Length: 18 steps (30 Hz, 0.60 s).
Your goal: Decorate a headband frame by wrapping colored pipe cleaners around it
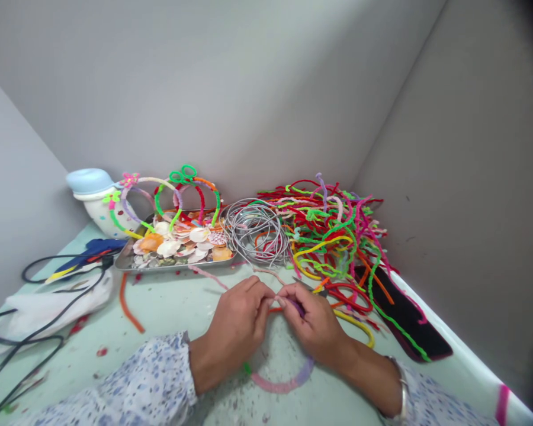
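On your far left, a white bottle with a pale-blue cap (90,180) leans at the wall, above a white plastic bag (82,296) crossed by a black cable (39,338). A short orange pipe cleaner (128,305) lies on the table, near the shell-filled metal tray (177,267), where finished-looking headbands (160,183) stand.

Your left hand (240,310) is closed to a pinch, thumb against forefinger; whether its tips grip a strand end is too small to tell. Below and between your hands sits the wrapped headband (275,386), its pink and lilac arc nearest you, its sides partly hidden. Your right hand (313,319) is also pinched, curled around a purple pipe cleaner (298,307), fingertips almost meeting the left's.

You seem to be working a strand by its end, probably preparing it for wrapping; the next move likely calls for a firm hold and a small two-handed twist.

Farther right are coiled grey wire (256,231) and heaped pipe cleaners (328,228).
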Each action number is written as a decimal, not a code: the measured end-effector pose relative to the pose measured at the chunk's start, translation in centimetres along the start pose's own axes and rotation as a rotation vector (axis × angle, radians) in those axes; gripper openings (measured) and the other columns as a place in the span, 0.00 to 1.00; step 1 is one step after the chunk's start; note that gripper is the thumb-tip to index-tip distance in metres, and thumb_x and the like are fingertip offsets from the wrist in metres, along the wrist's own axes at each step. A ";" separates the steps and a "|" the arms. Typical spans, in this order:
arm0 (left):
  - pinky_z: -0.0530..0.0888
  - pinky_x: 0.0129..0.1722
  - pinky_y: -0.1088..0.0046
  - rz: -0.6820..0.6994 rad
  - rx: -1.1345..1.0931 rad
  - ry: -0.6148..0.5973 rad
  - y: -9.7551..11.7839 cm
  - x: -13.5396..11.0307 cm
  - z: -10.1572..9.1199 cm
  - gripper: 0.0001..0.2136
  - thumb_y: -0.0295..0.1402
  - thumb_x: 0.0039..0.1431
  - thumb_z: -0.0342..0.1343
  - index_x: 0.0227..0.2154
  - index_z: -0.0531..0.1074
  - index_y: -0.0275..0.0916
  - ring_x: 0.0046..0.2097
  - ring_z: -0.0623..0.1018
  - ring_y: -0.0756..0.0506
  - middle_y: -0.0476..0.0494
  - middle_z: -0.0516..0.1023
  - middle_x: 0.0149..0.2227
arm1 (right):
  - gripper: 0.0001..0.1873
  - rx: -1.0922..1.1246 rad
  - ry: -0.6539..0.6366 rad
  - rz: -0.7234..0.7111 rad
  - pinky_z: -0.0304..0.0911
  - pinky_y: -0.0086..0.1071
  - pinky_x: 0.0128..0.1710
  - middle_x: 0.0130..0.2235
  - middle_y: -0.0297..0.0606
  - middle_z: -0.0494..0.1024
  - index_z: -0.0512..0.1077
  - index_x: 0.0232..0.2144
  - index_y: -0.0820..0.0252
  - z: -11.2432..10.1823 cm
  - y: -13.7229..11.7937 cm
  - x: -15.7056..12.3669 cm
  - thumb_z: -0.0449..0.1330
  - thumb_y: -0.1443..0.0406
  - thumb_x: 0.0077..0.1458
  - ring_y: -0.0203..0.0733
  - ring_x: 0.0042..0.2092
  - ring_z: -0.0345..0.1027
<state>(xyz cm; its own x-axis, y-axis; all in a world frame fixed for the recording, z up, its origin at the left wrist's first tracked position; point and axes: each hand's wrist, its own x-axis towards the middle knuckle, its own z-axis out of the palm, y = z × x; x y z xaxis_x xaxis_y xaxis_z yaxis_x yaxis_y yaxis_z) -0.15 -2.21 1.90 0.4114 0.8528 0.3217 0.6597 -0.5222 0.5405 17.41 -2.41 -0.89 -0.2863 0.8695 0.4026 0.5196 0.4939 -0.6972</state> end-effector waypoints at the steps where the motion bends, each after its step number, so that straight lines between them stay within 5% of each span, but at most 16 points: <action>1: 0.66 0.33 0.71 -0.021 -0.039 -0.006 0.0 0.1 0.0 0.08 0.27 0.62 0.47 0.32 0.72 0.38 0.34 0.71 0.46 0.45 0.71 0.31 | 0.05 0.003 0.000 0.002 0.61 0.28 0.30 0.30 0.34 0.76 0.68 0.36 0.58 0.0 0.0 0.0 0.52 0.67 0.60 0.38 0.31 0.70; 7: 0.66 0.35 0.72 -0.054 -0.161 0.035 -0.2 0.0 0.3 0.07 0.29 0.62 0.48 0.34 0.72 0.39 0.35 0.72 0.48 0.47 0.72 0.32 | 0.06 0.017 0.010 0.038 0.62 0.29 0.32 0.31 0.35 0.77 0.69 0.37 0.58 0.0 0.2 0.1 0.52 0.65 0.60 0.38 0.32 0.70; 18: 0.67 0.35 0.70 -0.033 -0.031 0.009 0.0 -0.1 0.3 0.09 0.29 0.64 0.45 0.34 0.71 0.38 0.35 0.71 0.46 0.44 0.72 0.33 | 0.06 0.016 0.024 0.010 0.63 0.28 0.31 0.31 0.35 0.77 0.69 0.37 0.58 0.1 0.3 0.0 0.53 0.66 0.60 0.38 0.32 0.71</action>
<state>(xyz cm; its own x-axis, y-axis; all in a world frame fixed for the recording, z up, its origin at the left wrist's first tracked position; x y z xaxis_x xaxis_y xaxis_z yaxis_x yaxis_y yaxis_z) -0.02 -2.33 1.62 0.3840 0.8698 0.3097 0.6530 -0.4930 0.5750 17.49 -2.23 -1.18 -0.2619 0.8741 0.4091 0.5093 0.4852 -0.7107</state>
